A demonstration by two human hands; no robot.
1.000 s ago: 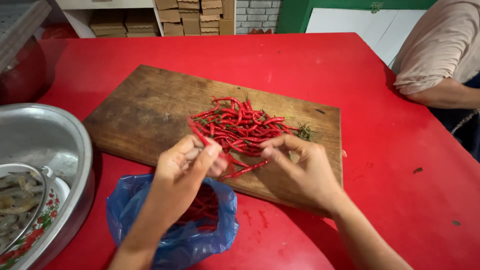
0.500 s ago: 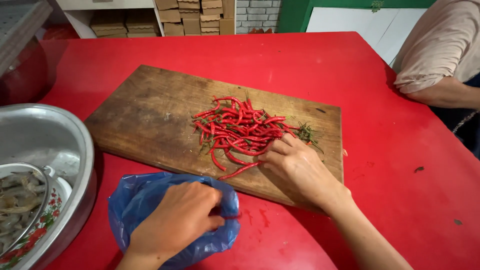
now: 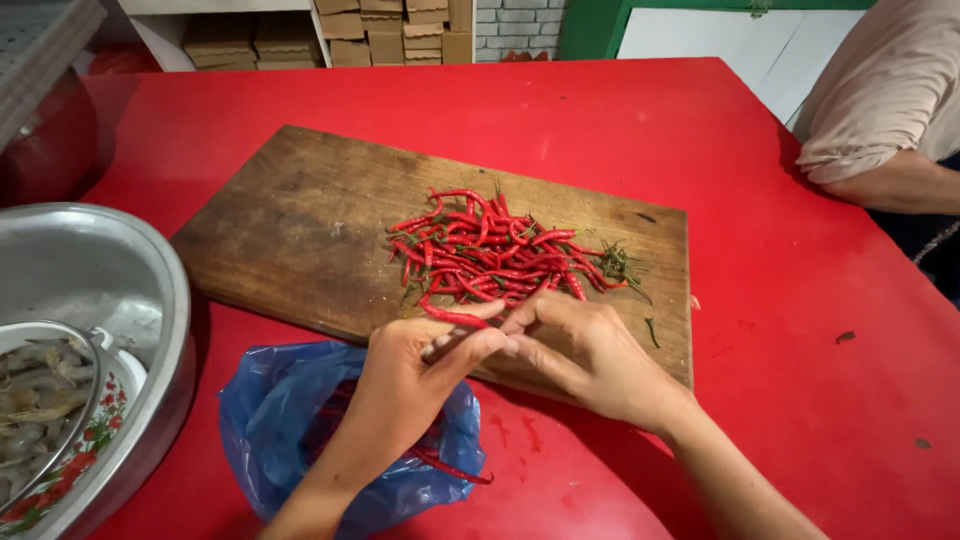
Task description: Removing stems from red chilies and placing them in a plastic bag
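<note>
Beside chili pile: blue bag, steel bowl nr hands.

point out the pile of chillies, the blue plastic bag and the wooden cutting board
pile of chillies (image 3: 490, 250), head view, middle of the red heap
blue plastic bag (image 3: 275, 420), head view, its left side beside the forearm
wooden cutting board (image 3: 300, 225), head view, bare wood left of the heap

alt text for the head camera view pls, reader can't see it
Two bare hands, left hand and right hand, together hold one red chilli over a wooden cutting board bearing a chilli pile on a red table. A blue plastic bag lies below; a metal basin sits left.
</note>
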